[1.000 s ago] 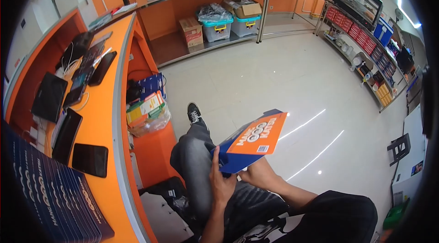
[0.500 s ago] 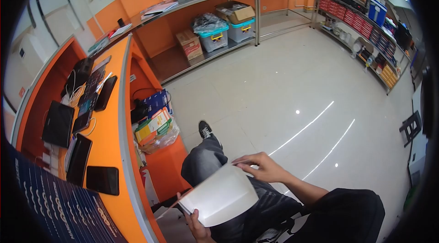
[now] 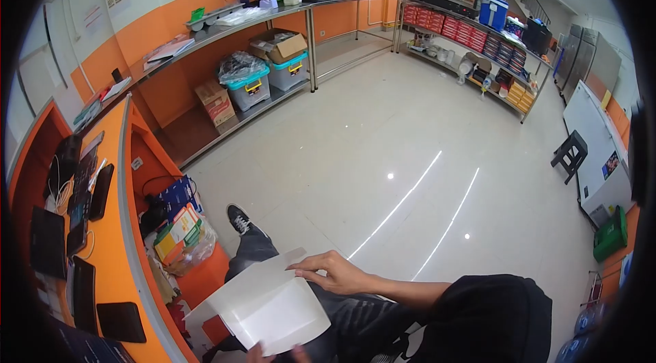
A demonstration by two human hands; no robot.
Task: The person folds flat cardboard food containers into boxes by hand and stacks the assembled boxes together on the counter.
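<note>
A white paper box (image 3: 280,312), partly folded, rests over my lap, its inside facing up and one long flap raised on the far side. A patch of orange-red shows at its left end. My right hand (image 3: 336,273) pinches the upper right edge of the box, thumb and fingers closed on the card. At the bottom of the view, my left hand (image 3: 275,354) holds the box's near edge; only blurred fingertips show and the rest is cut off.
An orange counter (image 3: 126,226) with phones and a tablet (image 3: 48,242) stands on my left. Ahead are a steel table (image 3: 225,24) and storage bins (image 3: 247,89). A black stool (image 3: 570,156) and white freezer (image 3: 593,151) stand right.
The view has swung to the right and up. The box has opened wider, showing its inside, and my left hand has slipped lower, mostly out of view. My right hand stays on its edge.
</note>
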